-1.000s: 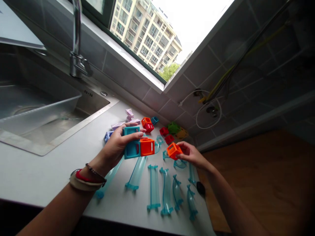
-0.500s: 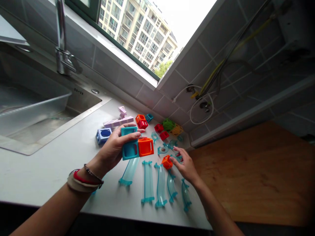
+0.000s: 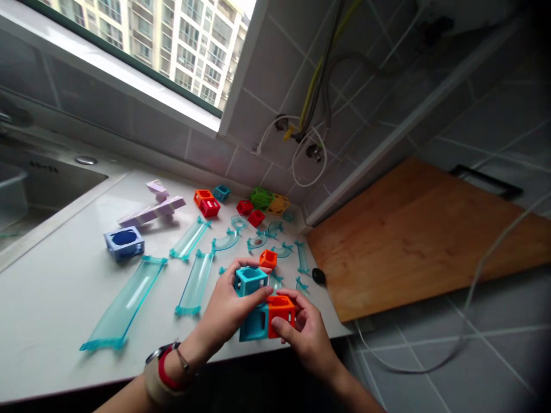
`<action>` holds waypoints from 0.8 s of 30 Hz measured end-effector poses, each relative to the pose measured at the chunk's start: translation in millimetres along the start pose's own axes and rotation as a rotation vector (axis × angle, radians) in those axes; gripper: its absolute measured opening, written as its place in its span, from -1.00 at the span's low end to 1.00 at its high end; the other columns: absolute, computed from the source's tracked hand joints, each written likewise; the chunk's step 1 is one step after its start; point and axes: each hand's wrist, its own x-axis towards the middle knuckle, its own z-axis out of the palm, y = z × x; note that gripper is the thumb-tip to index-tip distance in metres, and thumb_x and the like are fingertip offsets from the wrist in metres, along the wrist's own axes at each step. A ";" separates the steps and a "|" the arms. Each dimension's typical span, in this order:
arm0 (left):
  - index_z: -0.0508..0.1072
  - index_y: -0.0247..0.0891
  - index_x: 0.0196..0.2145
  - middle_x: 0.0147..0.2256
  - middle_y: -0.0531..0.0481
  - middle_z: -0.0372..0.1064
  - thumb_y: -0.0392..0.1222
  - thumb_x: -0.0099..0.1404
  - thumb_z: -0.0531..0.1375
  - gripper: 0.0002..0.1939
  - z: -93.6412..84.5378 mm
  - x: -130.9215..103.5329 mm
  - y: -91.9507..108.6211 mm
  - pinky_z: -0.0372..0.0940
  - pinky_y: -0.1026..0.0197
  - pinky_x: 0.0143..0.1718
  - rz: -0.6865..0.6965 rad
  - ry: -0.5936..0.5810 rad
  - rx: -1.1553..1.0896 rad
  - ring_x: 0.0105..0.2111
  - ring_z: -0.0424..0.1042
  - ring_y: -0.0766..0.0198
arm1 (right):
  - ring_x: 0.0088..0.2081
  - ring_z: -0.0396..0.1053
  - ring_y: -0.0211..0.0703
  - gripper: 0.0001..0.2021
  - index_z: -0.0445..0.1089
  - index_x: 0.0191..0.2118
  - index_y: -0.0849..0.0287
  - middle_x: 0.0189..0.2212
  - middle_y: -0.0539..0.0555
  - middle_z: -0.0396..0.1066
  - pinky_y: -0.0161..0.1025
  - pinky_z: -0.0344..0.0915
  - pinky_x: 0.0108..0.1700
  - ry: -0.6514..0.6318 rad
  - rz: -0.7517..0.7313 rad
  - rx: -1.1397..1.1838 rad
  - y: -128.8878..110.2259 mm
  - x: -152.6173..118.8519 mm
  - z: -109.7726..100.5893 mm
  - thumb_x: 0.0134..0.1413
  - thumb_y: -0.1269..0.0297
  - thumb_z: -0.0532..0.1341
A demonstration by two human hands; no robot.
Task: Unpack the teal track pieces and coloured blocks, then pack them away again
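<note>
My left hand (image 3: 224, 312) is closed around joined hollow cube blocks, gripping the upper teal cube (image 3: 251, 279) with its thumb in front. Below that sits a second teal cube (image 3: 253, 324), and an orange cube (image 3: 282, 305) adjoins its right side. On that orange cube my right hand (image 3: 309, 335) is closed, thumb on the front face and fingers behind. The joined blocks are held up near the counter's front edge. Just beyond them, a loose orange cube (image 3: 268, 258) rests on the counter.
Several clear teal track pieces (image 3: 196, 284) lie across the white counter (image 3: 55, 321). Red cubes (image 3: 244, 207), a green block (image 3: 260, 198) and a yellow block (image 3: 279, 204) stand near the wall. A blue-violet block (image 3: 124, 242) is at left, a wooden board (image 3: 413, 241) at right.
My right hand has left the spot beside the loose orange cube and now grips the joined orange cube. The blocks have come closer to the counter's front edge. The view has swung right.
</note>
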 end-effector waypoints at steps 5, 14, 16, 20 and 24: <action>0.38 -0.18 -0.06 -0.09 -0.12 0.59 -0.02 0.11 0.46 -0.48 11.5 0.3 -18.5 0.50 0.14 -0.26 0.036 0.096 0.099 -0.25 0.60 0.13 | -0.31 0.49 -0.11 -0.52 0.32 0.07 0.12 -0.23 0.08 0.49 -0.30 0.44 -0.47 0.169 0.004 0.145 14.8 -16.3 -11.4 0.15 -0.01 0.37; 0.43 -0.19 -0.04 -0.05 -0.16 0.58 -0.08 0.02 0.53 -0.41 -37.5 -5.5 20.8 0.52 0.19 -0.36 0.158 0.259 0.230 -0.27 0.61 0.13 | 0.03 0.43 0.19 -0.38 0.44 0.14 0.25 0.01 0.33 0.47 0.11 0.37 0.12 0.682 -0.222 -0.605 97.2 5.6 -135.3 0.11 -0.12 0.31; 0.41 -0.19 -0.03 -0.05 -0.17 0.58 -0.08 0.04 0.52 -0.41 -51.6 -18.5 29.7 0.53 0.16 -0.37 0.181 0.321 0.251 -0.30 0.61 0.12 | 0.03 0.42 0.22 -0.35 0.45 0.13 0.29 -0.01 0.37 0.45 0.14 0.35 0.14 0.699 -0.226 -0.734 123.3 4.2 -154.1 0.13 -0.16 0.27; 0.38 -0.18 -0.04 -0.04 -0.17 0.57 -0.06 0.13 0.47 -0.48 -72.8 -49.3 40.9 0.54 0.14 -0.36 0.216 0.410 0.271 -0.33 0.62 0.14 | -0.03 0.41 0.28 -0.26 0.44 0.12 0.34 -0.09 0.37 0.44 0.18 0.35 0.09 0.742 -0.274 -0.852 162.7 7.6 -163.3 0.11 -0.27 0.23; 0.36 -0.17 -0.01 -0.01 -0.18 0.56 -0.03 0.18 0.43 -0.50 -90.3 -77.8 46.8 0.52 0.16 -0.38 0.206 0.522 0.263 -0.33 0.62 0.16 | 0.15 0.26 0.46 -0.16 0.36 0.20 0.39 0.02 0.46 0.36 0.25 0.31 0.09 0.897 -0.416 -0.761 177.2 2.7 -147.7 0.07 -0.31 0.26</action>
